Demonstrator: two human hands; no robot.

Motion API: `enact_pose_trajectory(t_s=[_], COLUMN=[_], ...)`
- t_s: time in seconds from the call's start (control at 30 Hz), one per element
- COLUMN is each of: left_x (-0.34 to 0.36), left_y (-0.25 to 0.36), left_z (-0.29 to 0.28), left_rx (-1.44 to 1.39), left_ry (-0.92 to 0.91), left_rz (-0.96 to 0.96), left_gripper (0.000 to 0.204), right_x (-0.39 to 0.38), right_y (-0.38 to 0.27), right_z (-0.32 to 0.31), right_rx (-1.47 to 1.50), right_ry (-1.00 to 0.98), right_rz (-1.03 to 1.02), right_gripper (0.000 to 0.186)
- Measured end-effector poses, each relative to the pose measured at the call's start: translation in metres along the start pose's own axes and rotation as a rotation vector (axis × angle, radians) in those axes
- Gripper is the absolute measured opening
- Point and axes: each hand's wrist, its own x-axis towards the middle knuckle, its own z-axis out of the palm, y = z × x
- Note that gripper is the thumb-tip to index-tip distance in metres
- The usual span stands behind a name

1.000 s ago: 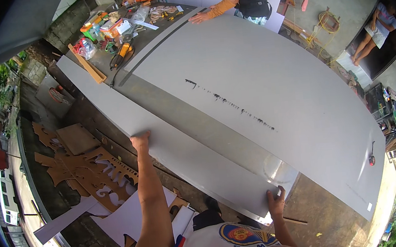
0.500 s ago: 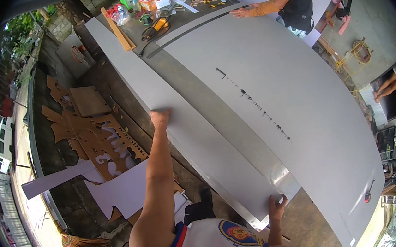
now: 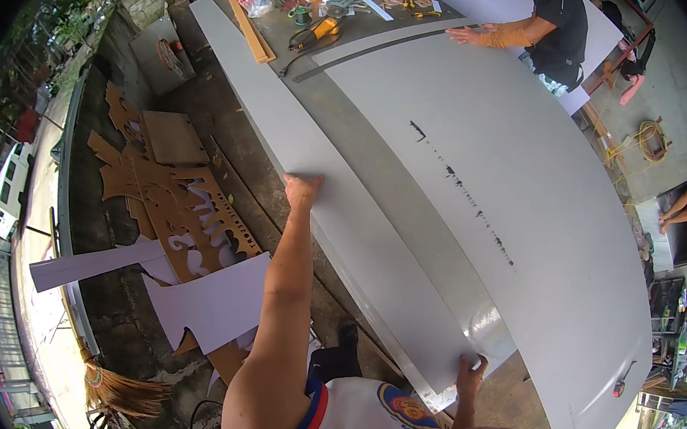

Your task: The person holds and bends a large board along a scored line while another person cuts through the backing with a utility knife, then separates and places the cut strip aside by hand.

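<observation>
A long, narrow grey strip (image 3: 352,213) of sheet material runs from the far left of the table toward me. My left hand (image 3: 305,192) grips its left edge about midway, thumb lying on the top face and the other fingers mostly hidden past the edge. At the near end, my right hand (image 3: 469,377) is closed on the strip's right corner. Right of the strip lies a wide grey sheet (image 3: 517,196) with a broken line of black marks. A co-worker (image 3: 562,24) leans over its far end, both hands on a dark straight bar (image 3: 384,43).
A wooden bar (image 3: 249,23), a yellow-and-black power tool (image 3: 314,33) and several small supplies lie at the far end. Brown cut-out panels (image 3: 169,191) and white offcuts (image 3: 211,304) lie on the left, above a straw broom (image 3: 119,385). A small red-ended tool (image 3: 619,388) rests on the wide sheet.
My view has shifted, so most of the scene sits farther right. Both my hands keep their hold on the strip. The co-worker's hands stay at the dark bar.
</observation>
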Motion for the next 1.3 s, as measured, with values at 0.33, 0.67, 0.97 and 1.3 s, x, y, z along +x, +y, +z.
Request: enact_pose_trajectory(t_s=[0.33, 0.67, 0.97, 1.3], left_x=[0.001, 0.006, 0.013, -0.118], left_y=[-0.005, 0.002, -0.019, -0.153], left_z=[-0.002, -0.031, -0.022, -0.028], left_rx=[0.025, -0.083, -0.144, -0.319], left_ry=[-0.061, -0.13, 0.045, -0.147], left_rz=[-0.128, -0.091, 0.081, 0.142], left_gripper=[0.091, 0.062, 0.061, 0.039], right_x=[0.0, 0.006, 0.01, 0.0], right_y=[0.023, 0.006, 0.015, 0.013], right_z=[-0.002, -0.001, -0.007, -0.007], right_rx=[-0.177, -0.163, -0.124, -0.12], right_ry=[0.041, -0.019, -0.014, 0.055], right_rz=[-0.118, 0.014, 0.014, -0.101], right_gripper=[0.064, 0.066, 0.063, 0.057])
